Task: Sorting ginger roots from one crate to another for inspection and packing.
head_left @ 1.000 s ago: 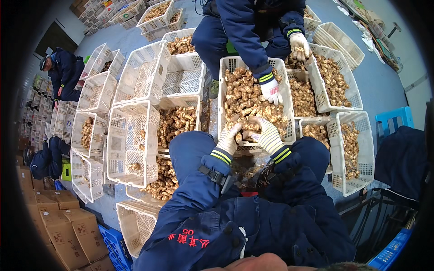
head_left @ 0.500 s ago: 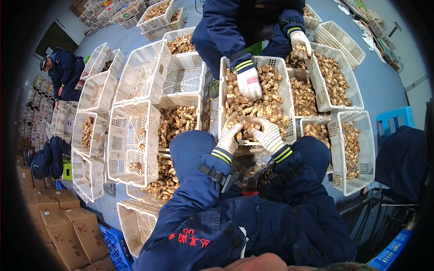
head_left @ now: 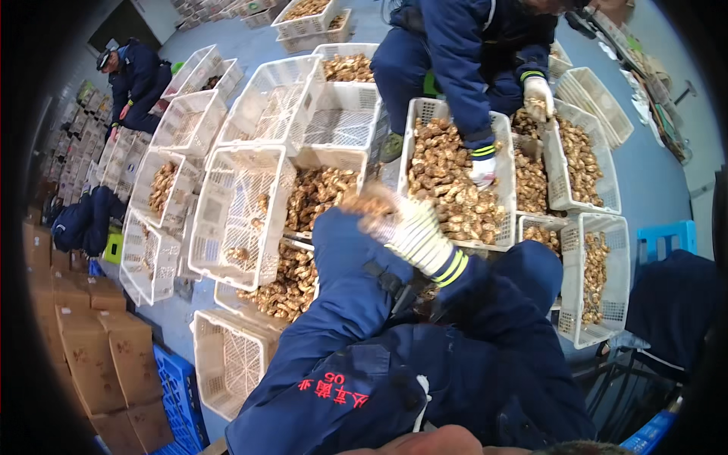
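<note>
My right hand (head_left: 409,231), in a striped glove, is raised left of the middle crate (head_left: 506,212) of knobbly brown mushrooms (head_left: 455,197), around a blurred clump of mushrooms (head_left: 364,203). My left hand (head_left: 375,220) is mostly behind it and smeared by motion, its fingers unclear. A co-worker's gloved hand (head_left: 482,168) reaches into the middle crate; their other gloved hand (head_left: 537,98) is at the crates on the right. To my left, a crate (head_left: 324,193) holds more mushrooms.
An almost bare white crate (head_left: 243,174) and other crates stand at left, more crates (head_left: 595,114) at right. Cardboard boxes (head_left: 91,341) and a blue pallet (head_left: 178,387) lie lower left, a blue stool (head_left: 663,239) at right. Two other workers (head_left: 136,83) crouch at far left.
My hands and the clump have moved up and left from inside the middle crate toward the left crates. The co-worker's lower hand has shifted. The view has shifted.
</note>
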`<control>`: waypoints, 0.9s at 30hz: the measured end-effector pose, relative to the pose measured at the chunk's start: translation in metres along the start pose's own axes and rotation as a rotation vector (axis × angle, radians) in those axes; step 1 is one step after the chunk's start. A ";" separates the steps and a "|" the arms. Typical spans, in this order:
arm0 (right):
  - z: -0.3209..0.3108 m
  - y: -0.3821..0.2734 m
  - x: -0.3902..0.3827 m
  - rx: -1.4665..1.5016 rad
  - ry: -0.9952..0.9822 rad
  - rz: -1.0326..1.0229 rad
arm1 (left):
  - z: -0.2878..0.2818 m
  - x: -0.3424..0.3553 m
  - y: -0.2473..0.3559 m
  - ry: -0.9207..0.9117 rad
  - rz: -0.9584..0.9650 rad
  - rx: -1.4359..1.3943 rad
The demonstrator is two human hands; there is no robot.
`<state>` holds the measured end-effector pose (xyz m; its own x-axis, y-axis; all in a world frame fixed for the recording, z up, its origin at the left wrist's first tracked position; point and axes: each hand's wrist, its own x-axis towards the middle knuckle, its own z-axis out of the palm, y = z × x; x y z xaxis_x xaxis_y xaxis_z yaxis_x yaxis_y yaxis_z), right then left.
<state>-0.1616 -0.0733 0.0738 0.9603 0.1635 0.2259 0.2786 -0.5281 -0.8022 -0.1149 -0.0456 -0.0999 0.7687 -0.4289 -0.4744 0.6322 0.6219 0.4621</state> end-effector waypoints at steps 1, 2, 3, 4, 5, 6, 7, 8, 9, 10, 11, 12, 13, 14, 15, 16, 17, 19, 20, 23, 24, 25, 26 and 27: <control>0.007 -0.010 -0.004 -0.062 0.037 -0.080 | 0.003 -0.003 0.000 0.024 0.017 0.031; 0.006 -0.019 -0.005 0.090 -0.055 -0.094 | 0.004 -0.005 0.003 0.064 0.060 0.054; 0.009 -0.003 -0.007 0.136 -0.027 -0.077 | 0.001 -0.007 0.003 0.087 0.077 0.068; 0.011 0.010 -0.008 0.189 -0.010 -0.066 | -0.001 -0.009 0.004 0.108 0.093 0.089; 0.004 0.026 -0.014 0.185 0.020 0.011 | -0.002 -0.008 0.006 0.126 0.114 0.106; 0.000 0.044 -0.018 0.062 0.010 0.017 | -0.012 -0.008 0.008 0.161 0.144 0.107; -0.008 0.075 -0.022 0.320 0.016 0.173 | -0.010 -0.010 0.010 0.164 0.161 0.114; -0.029 0.101 -0.028 0.236 0.054 0.205 | -0.004 -0.010 0.012 0.152 0.173 0.112; -0.047 0.153 -0.037 -0.023 0.113 0.248 | 0.007 -0.009 0.009 0.106 0.191 0.071; -0.064 0.181 -0.042 -0.252 0.111 0.311 | 0.009 -0.013 0.013 0.121 0.185 0.104; -0.079 0.191 -0.045 -0.259 0.111 0.503 | 0.010 -0.015 0.012 0.149 0.186 0.119; -0.090 0.209 -0.047 -0.428 0.060 0.635 | 0.014 -0.014 0.009 0.166 0.182 0.144; -0.097 0.226 -0.051 -0.461 0.009 0.718 | 0.019 -0.015 0.007 0.143 0.185 0.144; -0.098 0.219 -0.049 -0.486 -0.057 0.793 | 0.014 -0.013 0.006 0.154 0.186 0.151; -0.085 0.231 -0.052 -0.459 0.056 0.559 | 0.008 -0.011 0.007 0.148 0.177 0.178; -0.079 0.234 -0.046 -0.414 -0.003 0.545 | 0.004 -0.010 0.008 0.143 0.170 0.206; -0.076 0.249 -0.047 -0.482 -0.032 0.514 | 0.019 -0.013 0.006 0.178 0.166 0.228; -0.065 0.271 -0.045 -0.575 -0.139 0.478 | 0.031 -0.017 0.006 0.193 0.142 0.258; -0.061 0.278 -0.045 -0.574 -0.175 0.442 | 0.032 -0.018 0.007 0.211 0.129 0.273; -0.058 0.279 -0.032 -0.436 -0.128 0.519 | -0.001 0.002 0.000 0.123 0.146 0.236; -0.060 0.283 -0.034 -0.438 -0.120 0.523 | -0.002 0.005 -0.001 0.100 0.116 0.225; -0.061 0.286 -0.038 0.016 0.045 0.598 | -0.001 0.009 -0.005 0.090 0.112 0.227; -0.063 0.283 -0.041 0.475 0.209 0.655 | 0.008 0.006 -0.007 0.101 0.132 0.193; -0.062 0.270 -0.035 0.566 0.199 0.627 | 0.007 0.001 -0.004 0.125 0.172 0.152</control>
<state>-0.1190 -0.2734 -0.1161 0.9337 -0.1961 -0.2995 -0.2994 0.0306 -0.9536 -0.1163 -0.0534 -0.0965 0.8542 -0.2350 -0.4639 0.5078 0.5687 0.6470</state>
